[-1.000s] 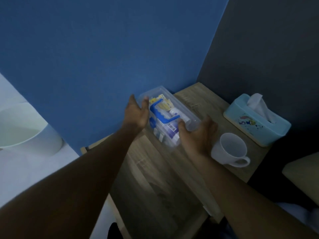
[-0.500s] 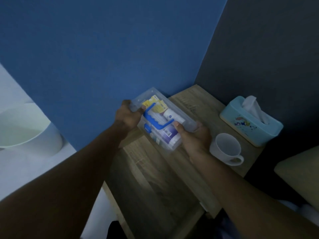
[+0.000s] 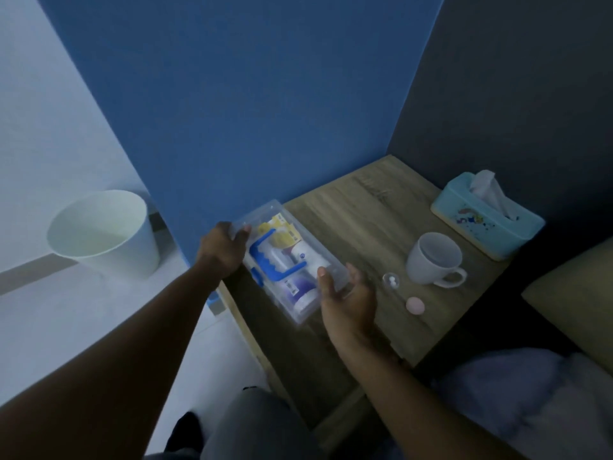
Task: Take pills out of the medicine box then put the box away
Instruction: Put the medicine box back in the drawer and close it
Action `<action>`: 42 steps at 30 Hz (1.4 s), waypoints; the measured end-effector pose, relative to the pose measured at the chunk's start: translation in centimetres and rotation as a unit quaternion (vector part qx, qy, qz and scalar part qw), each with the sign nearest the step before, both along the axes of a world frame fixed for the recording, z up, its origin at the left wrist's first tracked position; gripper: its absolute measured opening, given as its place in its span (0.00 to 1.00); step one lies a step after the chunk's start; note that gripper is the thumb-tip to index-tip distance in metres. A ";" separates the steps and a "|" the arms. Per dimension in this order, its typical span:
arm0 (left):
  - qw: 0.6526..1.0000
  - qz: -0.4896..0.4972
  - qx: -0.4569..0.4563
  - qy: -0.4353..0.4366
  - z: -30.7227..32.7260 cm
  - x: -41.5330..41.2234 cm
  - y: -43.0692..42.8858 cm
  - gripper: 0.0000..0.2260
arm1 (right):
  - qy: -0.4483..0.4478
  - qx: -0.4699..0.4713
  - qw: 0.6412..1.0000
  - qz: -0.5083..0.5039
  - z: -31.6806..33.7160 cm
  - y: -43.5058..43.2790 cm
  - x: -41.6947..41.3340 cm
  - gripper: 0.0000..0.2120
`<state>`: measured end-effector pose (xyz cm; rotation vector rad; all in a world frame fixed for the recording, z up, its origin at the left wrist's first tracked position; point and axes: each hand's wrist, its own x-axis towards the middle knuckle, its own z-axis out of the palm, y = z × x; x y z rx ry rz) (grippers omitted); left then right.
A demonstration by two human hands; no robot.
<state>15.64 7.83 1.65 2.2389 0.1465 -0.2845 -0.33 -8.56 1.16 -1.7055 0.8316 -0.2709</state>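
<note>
A clear plastic medicine box (image 3: pixel 288 260) with a blue handle, holding bottles and yellow packets, hovers over the left edge of the wooden bedside table (image 3: pixel 358 207). My left hand (image 3: pixel 224 249) grips its far left end. My right hand (image 3: pixel 348 298) holds the near right end, thumb on the lid and palm under the box. On the table to the right lie a small clear cap with two white pills (image 3: pixel 391 281) and a pink round lid (image 3: pixel 415 305).
A white mug (image 3: pixel 434 258) and a light blue tissue box (image 3: pixel 487 215) stand at the table's right. A white bin (image 3: pixel 102 234) is on the floor at left. Blue wall behind, bed edge at right.
Both hands closed on the box and carried it left, toward the table's left edge. The view shifted, and the pills and pink lid now show.
</note>
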 end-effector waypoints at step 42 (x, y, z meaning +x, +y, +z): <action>0.991 -0.053 -0.115 -0.037 -7.9 -8.0 0.1 0.17 | 0.126 -0.258 0.921 0.263 -4.6 -3.7 -4.0 0.17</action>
